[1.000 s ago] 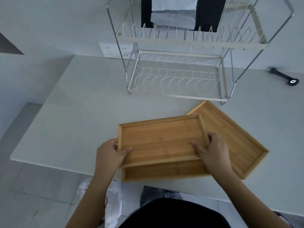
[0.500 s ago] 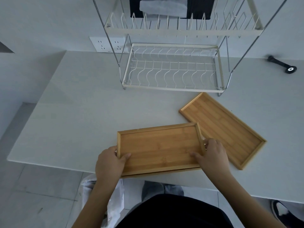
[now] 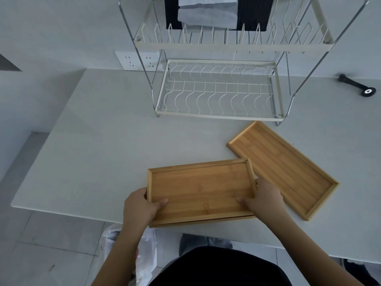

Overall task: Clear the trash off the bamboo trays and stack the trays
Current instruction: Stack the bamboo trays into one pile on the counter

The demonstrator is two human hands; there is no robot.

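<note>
A bamboo tray [image 3: 201,186] lies on top of a second tray at the near edge of the white table; only a thin strip of the lower tray [image 3: 206,221] shows along the front. My left hand [image 3: 140,205] grips the stack's left end, thumb inside the top tray. My right hand [image 3: 262,200] grips its right end, thumb also inside. A third bamboo tray [image 3: 282,168] lies apart, angled, on the table to the right. No trash shows on any tray.
A two-tier wire dish rack [image 3: 218,91] stands behind the trays, with folded cloths on its upper level. A black tool [image 3: 356,86] lies at the far right. A wall socket [image 3: 138,60] is behind the rack. A white plastic bag [image 3: 144,250] sits on the floor below the table edge.
The top tray has slid toward me and settled squarely over the lower one, which showed a wide strip before. Both hands stay on its ends.
</note>
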